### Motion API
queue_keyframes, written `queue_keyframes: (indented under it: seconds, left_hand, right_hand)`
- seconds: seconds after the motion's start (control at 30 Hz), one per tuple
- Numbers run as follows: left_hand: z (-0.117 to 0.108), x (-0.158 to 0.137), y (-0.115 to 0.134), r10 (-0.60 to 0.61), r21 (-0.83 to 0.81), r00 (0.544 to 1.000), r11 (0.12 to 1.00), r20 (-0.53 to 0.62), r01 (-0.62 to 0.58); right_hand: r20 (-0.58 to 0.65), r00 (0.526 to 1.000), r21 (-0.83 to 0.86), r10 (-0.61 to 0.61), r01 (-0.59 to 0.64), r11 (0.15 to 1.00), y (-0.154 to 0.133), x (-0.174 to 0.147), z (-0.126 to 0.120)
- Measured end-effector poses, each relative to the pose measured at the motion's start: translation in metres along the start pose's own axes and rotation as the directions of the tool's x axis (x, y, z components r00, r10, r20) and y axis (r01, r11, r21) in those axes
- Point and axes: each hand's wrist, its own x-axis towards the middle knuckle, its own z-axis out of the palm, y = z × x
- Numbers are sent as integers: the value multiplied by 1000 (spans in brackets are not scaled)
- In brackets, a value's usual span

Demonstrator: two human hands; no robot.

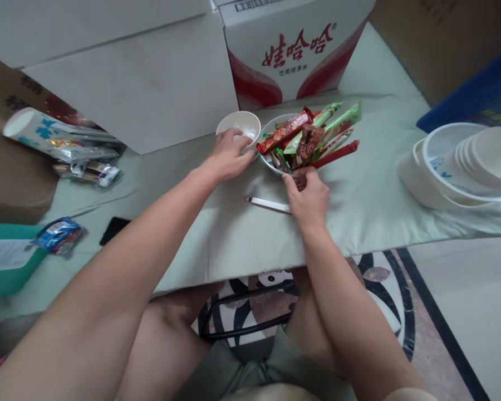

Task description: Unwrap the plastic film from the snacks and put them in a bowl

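Note:
A white paper bowl point(250, 120) stands in front of the cartons, with something pale and shiny inside. My left hand point(230, 155) is on its near side, fingers hooked over the rim and thumb outside. Close beside it, a clear plastic bowl point(273, 169) is heaped with wrapped snacks point(309, 136) in red, green and brown packets. My right hand point(309, 195) grips that bowl's near rim; a dark red-brown wrapper shows at the fingers, and the fingertips are partly hidden. A white pen point(269, 204) lies just left of my right hand.
White cartons point(292, 61) stand along the back. At the right, a white tub point(426, 172) holds stacked paper bowls. To the left lie a sleeve of paper cups point(37, 131), packets, a blue snack pack point(60, 235), a dark phone-like object point(113, 229) and a green container point(8, 262).

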Motion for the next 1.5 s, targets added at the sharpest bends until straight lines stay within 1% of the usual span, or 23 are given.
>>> queue_keyframes:
  seconds: [0.1, 0.2, 0.3, 0.4, 0.53, 0.67, 0.8, 0.9, 0.97, 1.0, 1.07, 1.13, 1.17, 1.2, 1.23, 1.27, 1.3, 1.33, 1.37, 1.43, 1.5]
  left_hand:
    - [3, 13, 4, 24, 41, 999, 999, 25, -25]
    - [8, 31, 14, 77, 81, 996, 994, 33, -80]
    - [16, 60, 26, 150, 66, 989, 986, 16, -151]
    - [23, 98, 42, 232, 46, 972, 971, 29, -233]
    - [30, 152, 75, 344, 40, 937, 937, 67, -347]
    - [40, 199, 119, 465, 55, 878, 879, 113, -473]
    - [48, 239, 157, 506, 15, 848, 857, 157, -515]
    - [44, 254, 173, 557, -77, 822, 830, 118, -552]
    - [36, 251, 173, 577, -115, 814, 815, 71, -568]
    - [31, 246, 171, 575, -129, 817, 814, 42, -567]
    - [25, 230, 162, 519, -139, 855, 847, 2, -514]
    - [26, 212, 150, 390, -177, 920, 904, -30, -389]
    - [30, 204, 144, 329, -234, 942, 913, -65, -335]
    - [36, 197, 139, 271, -320, 958, 903, -90, -286]
    - [43, 193, 135, 214, -433, 975, 874, -65, -221]
    - [51, 191, 132, 149, -559, 989, 820, 3, -123]
    - [59, 191, 131, 89, -672, 992, 741, 92, -4]
    - [66, 193, 131, 50, -751, 987, 656, 151, 82]
    - [72, 198, 133, 27, -806, 985, 579, 171, 124]
    - [81, 211, 139, -12, -858, 976, 475, 216, 196]
    - [86, 228, 146, -1, -873, 966, 429, 258, 233]
  right_hand:
    - [-9, 1000, -2, 25, -25, 1000, 2, 3, -7]
    - [-50, 998, -13, 38, -38, 999, 8, 8, -16]
    - [-89, 995, 6, 45, -45, 999, 16, 11, -28]
    - [-125, 988, 23, 85, -83, 996, 22, 11, -42]
    - [-170, 980, 17, 107, -105, 994, 30, 13, -57]
    - [-194, 976, 41, 103, -97, 994, 41, 22, -62]
    - [-220, 967, 105, 130, -109, 989, 50, 33, -62]
    - [-226, 957, 158, 180, -146, 977, 53, 36, -62]
    - [-214, 951, 182, 222, -184, 966, 53, 37, -61]
    - [-208, 948, 186, 239, -202, 962, 53, 37, -61]
    - [-197, 945, 183, 262, -227, 957, 51, 38, -60]
    - [-188, 946, 176, 264, -232, 957, 50, 39, -60]
    - [-183, 948, 173, 259, -229, 958, 49, 39, -60]
    - [-179, 951, 171, 253, -223, 960, 48, 39, -60]
    - [-176, 954, 166, 244, -216, 962, 46, 38, -60]
    - [-174, 956, 161, 235, -208, 965, 45, 37, -60]
    - [-173, 958, 156, 227, -201, 967, 44, 35, -60]
    - [-173, 960, 153, 220, -195, 969, 43, 33, -60]
    - [-170, 962, 152, 214, -189, 970, 42, 30, -60]
    - [-160, 964, 157, 211, -186, 970, 43, 25, -60]
    - [-144, 967, 173, 210, -185, 967, 44, 22, -60]
